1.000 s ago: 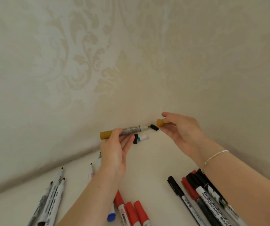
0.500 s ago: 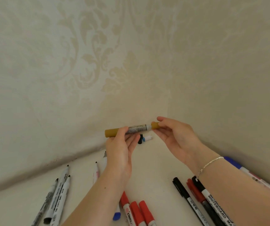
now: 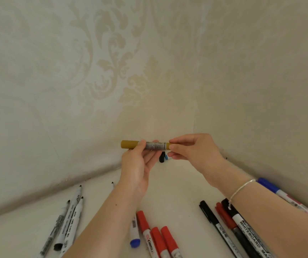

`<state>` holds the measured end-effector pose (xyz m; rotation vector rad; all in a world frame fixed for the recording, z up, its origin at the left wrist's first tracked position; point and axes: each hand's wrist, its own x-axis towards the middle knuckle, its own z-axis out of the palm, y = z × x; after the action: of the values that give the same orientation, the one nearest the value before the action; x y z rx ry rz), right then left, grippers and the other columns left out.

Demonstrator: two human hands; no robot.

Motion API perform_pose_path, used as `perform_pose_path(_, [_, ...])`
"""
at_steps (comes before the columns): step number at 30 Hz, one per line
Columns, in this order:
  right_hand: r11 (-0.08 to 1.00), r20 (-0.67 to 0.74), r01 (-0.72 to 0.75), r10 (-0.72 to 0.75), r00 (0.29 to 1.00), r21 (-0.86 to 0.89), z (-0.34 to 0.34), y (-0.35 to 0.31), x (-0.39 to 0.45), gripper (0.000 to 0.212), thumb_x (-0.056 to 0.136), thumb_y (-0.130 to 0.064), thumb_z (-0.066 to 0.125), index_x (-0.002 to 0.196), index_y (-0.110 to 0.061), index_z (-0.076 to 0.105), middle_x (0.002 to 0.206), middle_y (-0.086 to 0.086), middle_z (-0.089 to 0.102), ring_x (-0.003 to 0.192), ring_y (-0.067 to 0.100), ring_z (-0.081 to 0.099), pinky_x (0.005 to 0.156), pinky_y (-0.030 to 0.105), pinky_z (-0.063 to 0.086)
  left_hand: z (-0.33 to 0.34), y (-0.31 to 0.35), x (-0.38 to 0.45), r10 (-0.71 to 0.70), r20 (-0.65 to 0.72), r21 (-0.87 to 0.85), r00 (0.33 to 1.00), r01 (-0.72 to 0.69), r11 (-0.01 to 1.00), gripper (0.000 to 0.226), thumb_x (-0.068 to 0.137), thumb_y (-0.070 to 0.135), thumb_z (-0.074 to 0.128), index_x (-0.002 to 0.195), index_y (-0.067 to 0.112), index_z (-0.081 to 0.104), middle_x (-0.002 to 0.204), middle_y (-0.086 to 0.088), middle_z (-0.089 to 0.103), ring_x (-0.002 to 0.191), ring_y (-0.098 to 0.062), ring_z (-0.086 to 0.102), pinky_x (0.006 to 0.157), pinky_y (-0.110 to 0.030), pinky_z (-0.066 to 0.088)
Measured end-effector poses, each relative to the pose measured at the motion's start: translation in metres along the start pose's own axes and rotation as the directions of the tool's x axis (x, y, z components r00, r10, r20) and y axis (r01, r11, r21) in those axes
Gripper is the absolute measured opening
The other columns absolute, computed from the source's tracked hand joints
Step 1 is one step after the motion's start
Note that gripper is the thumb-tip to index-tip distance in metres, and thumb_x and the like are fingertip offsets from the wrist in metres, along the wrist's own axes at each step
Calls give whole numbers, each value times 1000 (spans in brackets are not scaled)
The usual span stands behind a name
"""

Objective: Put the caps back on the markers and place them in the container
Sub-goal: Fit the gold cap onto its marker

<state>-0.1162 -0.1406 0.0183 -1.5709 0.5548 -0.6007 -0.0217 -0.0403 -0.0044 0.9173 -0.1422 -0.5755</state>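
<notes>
I hold a gold marker (image 3: pixel 130 144) level above the white table (image 3: pixel 179 185). My left hand (image 3: pixel 138 166) grips its silver barrel near the middle. My right hand (image 3: pixel 196 153) pinches the gold cap (image 3: pixel 168 146), which sits on the marker's right end. Uncapped white markers (image 3: pixel 69 218) lie at the lower left. Red-capped markers (image 3: pixel 156 237) and a blue-capped one (image 3: pixel 135 237) lie near the front middle. Capped black and red markers (image 3: pixel 223 222) lie under my right forearm. No container is in view.
Patterned beige walls (image 3: pixel 112 71) meet in a corner just behind my hands. A small black and blue piece (image 3: pixel 163 157) lies on the table in that corner. A blue-capped marker (image 3: pixel 268 186) lies along the right wall.
My right hand brought the gold cap to the marker's black tip and pushed it on. Both hands rose slightly in the view; the tip is now covered.
</notes>
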Motion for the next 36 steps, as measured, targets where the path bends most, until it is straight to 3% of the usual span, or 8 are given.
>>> perform_pose_path(10, [999, 1, 42, -42, 999, 11, 16, 3, -3, 7, 80, 2, 70, 87, -1, 70, 73, 19, 72, 63, 24, 70, 67, 28, 60, -13, 3, 3, -7, 35, 23, 999, 7, 1000, 34, 101, 15, 47, 119, -12, 53, 96, -17, 73, 83, -19, 73, 64, -23, 59])
perform_pose_path(13, [997, 26, 82, -82, 996, -10, 20, 5, -4, 17, 80, 5, 69, 77, -13, 69, 69, 14, 71, 59, 18, 68, 64, 24, 59, -11, 4, 1, -34, 83, 74, 996, 28, 997, 35, 99, 16, 50, 118, -13, 55, 100, -20, 72, 83, -20, 73, 65, -23, 59])
perform_pose_path(17, [988, 42, 145, -143, 989, -48, 19, 4, -1, 15, 83, 0, 68, 82, -14, 70, 75, 15, 72, 67, 22, 70, 70, 29, 60, -9, 8, 5, -48, 90, 99, 995, 39, 994, 30, 95, 19, 56, 108, -7, 59, 98, -23, 72, 86, -25, 72, 77, -30, 60])
perform_pose_path(21, [985, 48, 161, -159, 986, -60, 7, -1, 1, 15, 81, 1, 70, 94, -4, 64, 79, 13, 72, 65, 16, 70, 64, 19, 57, -11, 18, 5, -133, 95, 198, 987, 112, 974, 11, 90, 20, 63, 88, 10, 64, 92, -12, 75, 84, -19, 73, 69, -26, 58])
perform_pose_path(25, [989, 33, 99, -103, 994, 106, -6, -5, 3, 17, 78, 4, 71, 91, 9, 61, 82, 22, 70, 72, 27, 72, 69, 28, 60, -15, 22, 0, -199, 104, 122, 975, 186, 975, 5, 81, 14, 73, 80, 12, 69, 74, -3, 69, 62, -8, 65, 51, -15, 54])
perform_pose_path(29, [953, 108, -38, 5, 994, 300, -13, -5, 3, 18, 84, 1, 64, 99, 12, 64, 94, 24, 71, 84, 32, 72, 76, 29, 59, -19, 21, -2, -145, 128, 62, 981, 138, 989, 16, 78, 6, 73, 85, 14, 61, 78, -4, 72, 64, -8, 70, 54, -18, 57])
perform_pose_path(33, [972, 109, -10, -16, 994, 237, -20, -9, 6, 18, 84, -6, 66, 96, 8, 68, 90, 21, 72, 73, 25, 72, 68, 25, 59, -24, 26, -3, -120, 216, 259, 969, 62, 964, 22, 66, 9, 78, 78, 13, 61, 80, -7, 74, 68, -10, 71, 52, -17, 54])
perform_pose_path(36, [991, 100, 42, -55, 993, 127, -21, -13, 11, 19, 84, -8, 67, 95, 7, 68, 82, 19, 71, 61, 20, 68, 60, 22, 58, -27, 32, -5, -174, 278, 515, 945, 7, 857, 25, 69, 17, 78, 91, 13, 70, 92, -11, 75, 61, -7, 67, 49, -15, 50])
